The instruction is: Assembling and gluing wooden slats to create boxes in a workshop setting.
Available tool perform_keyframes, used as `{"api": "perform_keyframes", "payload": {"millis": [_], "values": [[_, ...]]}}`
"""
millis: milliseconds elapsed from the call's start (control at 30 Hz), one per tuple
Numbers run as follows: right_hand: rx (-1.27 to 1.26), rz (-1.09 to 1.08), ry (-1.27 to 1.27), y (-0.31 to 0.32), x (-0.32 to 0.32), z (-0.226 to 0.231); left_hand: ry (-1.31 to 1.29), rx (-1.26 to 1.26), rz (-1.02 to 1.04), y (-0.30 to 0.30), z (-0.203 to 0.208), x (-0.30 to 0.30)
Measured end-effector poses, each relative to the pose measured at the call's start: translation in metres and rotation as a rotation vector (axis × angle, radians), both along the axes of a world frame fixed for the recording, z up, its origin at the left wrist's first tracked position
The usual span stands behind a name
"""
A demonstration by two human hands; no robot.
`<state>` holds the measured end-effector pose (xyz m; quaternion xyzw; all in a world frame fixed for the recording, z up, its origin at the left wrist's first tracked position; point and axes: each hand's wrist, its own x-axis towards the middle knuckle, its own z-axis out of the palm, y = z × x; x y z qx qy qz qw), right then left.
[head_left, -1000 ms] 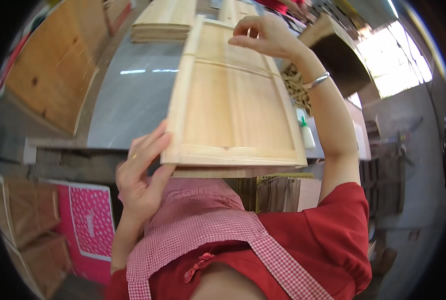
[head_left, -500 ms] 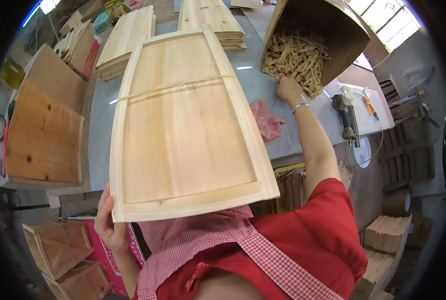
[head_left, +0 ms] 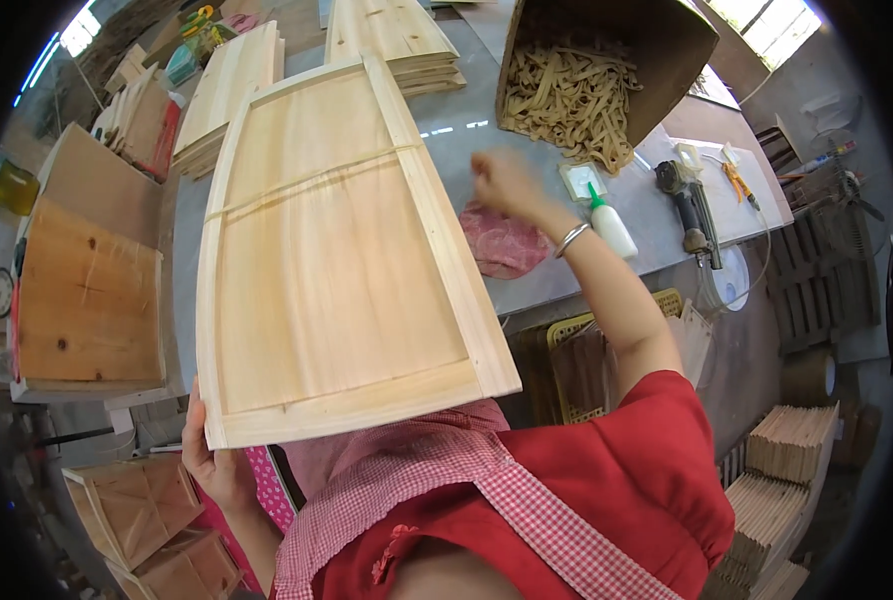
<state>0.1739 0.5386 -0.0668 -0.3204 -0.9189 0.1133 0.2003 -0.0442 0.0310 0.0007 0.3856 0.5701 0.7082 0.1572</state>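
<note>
- The left hand [head_left: 222, 472] holds a framed wooden panel [head_left: 326, 290] at its lower left corner, fingers [head_left: 195, 425] against the edge.
- A pale band [head_left: 311, 182] crosses the panel's upper part.
- The right hand [head_left: 509, 187], blurred, is beside a pink cloth [head_left: 508, 252] on the grey surface [head_left: 541, 287].
- A brown box [head_left: 666, 45] holds tan strips [head_left: 571, 95].
- A green-tipped white bottle [head_left: 615, 232] is near the bracelet [head_left: 572, 240].

A white bottle [head_left: 615, 232] (green-nozzled) near a dark tool [head_left: 687, 210] — yellow basket [head_left: 668, 301] below.

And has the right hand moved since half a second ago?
Yes: the right hand has moved leftward, away from the cardboard box, toward the wooden panel.
</note>
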Motion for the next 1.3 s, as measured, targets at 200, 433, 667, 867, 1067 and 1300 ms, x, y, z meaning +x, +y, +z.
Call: {"api": "perform_keyframes", "payload": {"millis": [200,433,667,867,1067,1300], "values": [[0.011,-0.120,0.639,0.007,0.023,0.095,-0.051,0.040,-0.005,0.014,0.011,0.009],[-0.025,0.376,0.863,-0.134,0.054,0.218,0.639,-0.032,0.088,0.028,0.075,0.031],[-0.066,1.037,0.359,-0.314,0.023,0.235,0.785,-0.031,-0.181,0.043,0.104,0.102],[-0.114,0.995,0.266,-0.331,0.037,0.217,0.057,-0.014,-0.572,-0.006,0.095,0.088],[-0.054,1.054,0.131,-0.324,0.052,0.218,0.491,-0.138,-0.521,-0.047,0.096,0.056],[0.297,0.486,0.282,-0.219,0.117,0.213,1.467,-0.248,0.119,-0.045,0.090,-0.032]]}}
